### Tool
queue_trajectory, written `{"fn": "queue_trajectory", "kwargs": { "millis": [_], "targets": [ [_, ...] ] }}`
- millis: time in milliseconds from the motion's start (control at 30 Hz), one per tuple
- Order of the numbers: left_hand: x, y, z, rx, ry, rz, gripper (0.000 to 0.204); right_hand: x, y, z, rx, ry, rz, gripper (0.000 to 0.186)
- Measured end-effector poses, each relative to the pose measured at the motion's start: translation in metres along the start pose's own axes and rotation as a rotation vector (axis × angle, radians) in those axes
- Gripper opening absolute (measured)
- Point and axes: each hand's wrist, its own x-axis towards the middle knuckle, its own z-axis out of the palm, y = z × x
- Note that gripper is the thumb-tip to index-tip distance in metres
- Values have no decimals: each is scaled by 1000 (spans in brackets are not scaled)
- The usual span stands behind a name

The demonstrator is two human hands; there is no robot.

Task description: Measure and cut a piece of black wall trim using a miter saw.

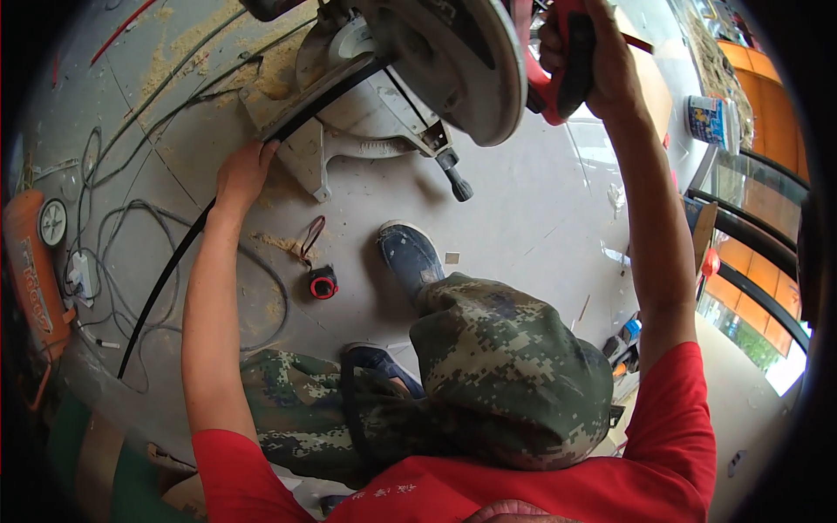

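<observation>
A mitre saw (370, 109) stands on the tiled floor in front of me, its round grey guard (475, 78) raised above the base. My right hand (610, 70) is wrapped round the saw's red and black handle (575, 65) at the upper right. A long thin black strip (174, 261) lies along the saw's fence, and its other end runs back past my left forearm to the lower left. At the saw base's left end, my left hand (242, 177) holds this strip, fingers closed on it. The guard hides the blade and the strip's far end.
A red and black tape measure (323, 282) lies near my shoes (410, 254). Tangled grey cables (131, 209) and sawdust (205, 39) spread over the floor at left. An orange tank with a wheel (35, 270) stands far left. A bucket (711, 122) is at right.
</observation>
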Motion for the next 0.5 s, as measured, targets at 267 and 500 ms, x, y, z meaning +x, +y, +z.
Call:
{"fn": "queue_trajectory", "kwargs": {
  "millis": [267, 500],
  "targets": [
    [-1, 14, 5, -7, 29, -4, 39, -16, 42, -36, -121, -12, -83, 54],
    [-4, 16, -1, -66, 12, -46, 39, -23, 54, -28, -13, 57, -53, 52]
  ]
}}
